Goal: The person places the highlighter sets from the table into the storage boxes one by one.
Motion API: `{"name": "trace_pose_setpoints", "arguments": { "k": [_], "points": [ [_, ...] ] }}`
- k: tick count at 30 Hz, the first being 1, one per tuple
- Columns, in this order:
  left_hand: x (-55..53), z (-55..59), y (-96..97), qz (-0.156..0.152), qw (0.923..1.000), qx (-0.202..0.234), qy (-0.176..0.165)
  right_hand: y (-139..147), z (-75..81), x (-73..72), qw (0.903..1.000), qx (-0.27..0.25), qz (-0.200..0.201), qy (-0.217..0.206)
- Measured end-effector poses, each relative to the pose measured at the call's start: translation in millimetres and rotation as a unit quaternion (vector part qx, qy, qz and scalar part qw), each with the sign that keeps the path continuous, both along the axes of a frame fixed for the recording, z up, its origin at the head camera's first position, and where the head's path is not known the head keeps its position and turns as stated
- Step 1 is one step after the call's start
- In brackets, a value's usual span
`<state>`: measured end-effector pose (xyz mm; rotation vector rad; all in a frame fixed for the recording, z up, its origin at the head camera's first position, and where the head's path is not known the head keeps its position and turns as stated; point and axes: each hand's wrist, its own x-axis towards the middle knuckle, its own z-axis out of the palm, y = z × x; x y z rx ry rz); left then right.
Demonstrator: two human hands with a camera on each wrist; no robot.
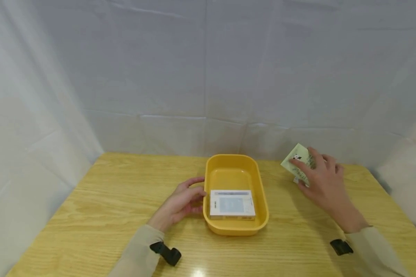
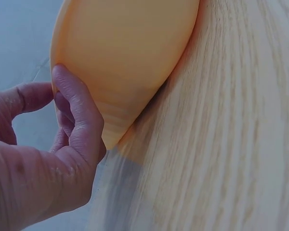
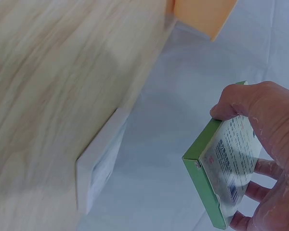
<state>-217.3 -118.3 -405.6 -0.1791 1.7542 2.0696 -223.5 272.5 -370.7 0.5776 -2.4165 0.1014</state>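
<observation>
My left hand (image 1: pixel 180 204) is at the left side of a yellow plastic tray (image 1: pixel 260 192). Its thumb and fingers pinch the rim, as the left wrist view shows. Inside the tray, toward the front, lies a flat white box (image 1: pixel 232 206) with a pale blue panel. To the right, my right hand (image 1: pixel 324 181) holds a thin green box (image 1: pixel 294 157) above the table, tilted, between thumb and fingers. Printed text and a barcode show on the green box (image 3: pixel 226 163) in the right wrist view. A white box (image 3: pixel 98 166) lies on the table there, mostly hidden in the head view.
Everything stands on a wooden table (image 1: pixel 124 192) whose far edge meets a pale hanging sheet (image 1: pixel 173 77). Black straps (image 1: pixel 166 254) sit on both sleeves.
</observation>
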Motion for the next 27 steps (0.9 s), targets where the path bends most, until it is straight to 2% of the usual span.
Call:
{"name": "trace_pose_setpoints", "arguments": {
  "k": [27],
  "points": [
    [-1.3,-1.6,-0.8,-0.007,1.0,0.002,0.003,-59,16.6,-15.1,0.9972,0.01,0.073,-0.013]
  ]
}}
